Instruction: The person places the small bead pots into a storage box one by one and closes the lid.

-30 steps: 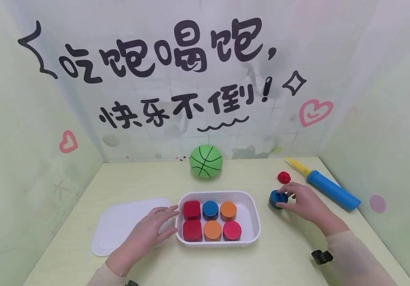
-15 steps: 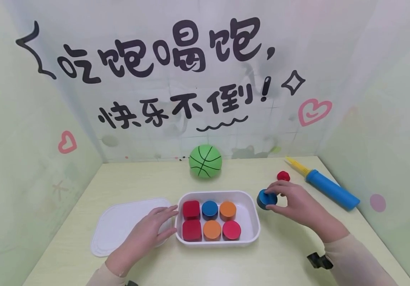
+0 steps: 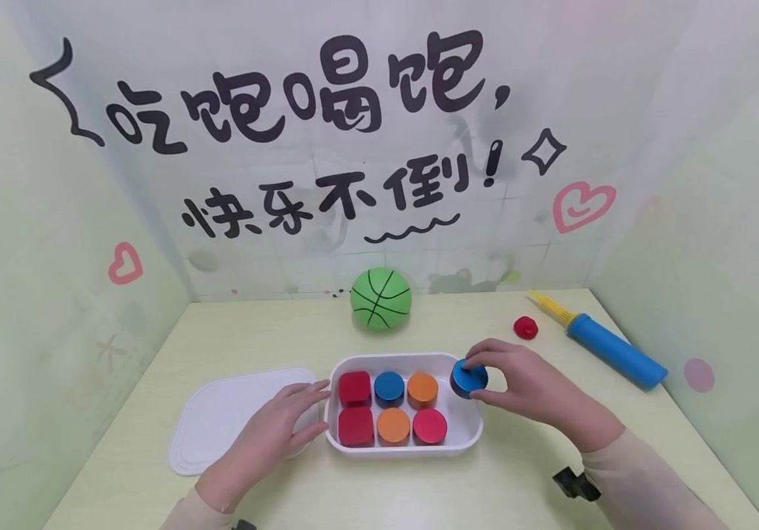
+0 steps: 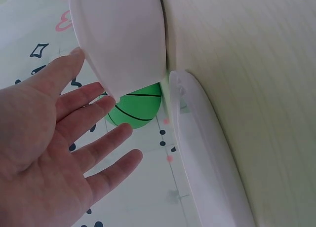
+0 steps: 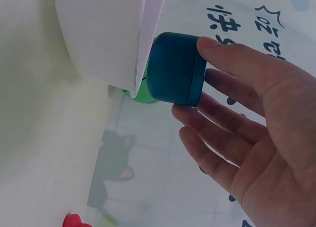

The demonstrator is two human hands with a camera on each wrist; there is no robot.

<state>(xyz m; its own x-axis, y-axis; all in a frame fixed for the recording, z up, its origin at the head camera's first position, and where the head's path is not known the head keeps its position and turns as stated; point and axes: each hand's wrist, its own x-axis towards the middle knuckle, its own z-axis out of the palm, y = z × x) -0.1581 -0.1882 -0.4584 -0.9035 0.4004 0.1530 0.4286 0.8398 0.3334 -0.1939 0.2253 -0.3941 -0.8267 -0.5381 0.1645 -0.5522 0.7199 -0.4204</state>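
Observation:
Between thumb and fingers, my right hand point(image 3: 521, 379) pinches a round blue lidded tub point(image 5: 174, 69) at its lid end. The tub overlaps the right rim of a white tray point(image 3: 406, 453) in the head view. Inside the tray sit two square red tubs point(image 3: 355, 427), a blue tub point(image 3: 389, 388), two orange tubs point(image 3: 393, 427) and a round pinkish-red tub point(image 3: 429, 427). At the tray's left end, my left hand point(image 3: 276, 427) has its fingers spread, with thumb and fingertips right at the rim. The left wrist view shows that hand's palm beside the tray wall point(image 4: 123, 39).
Left of the tray a white lid point(image 3: 220, 419) lies flat, partly under the left forearm. A green ball point(image 3: 381, 298) stands behind the tray. At the back right are a small red lump point(image 3: 525, 327) and a blue pump point(image 3: 618, 352) with a yellow nozzle.
My right hand has carried the blue tub leftward from the table near the red lump to the tray's right rim. The left hand has stayed in place.

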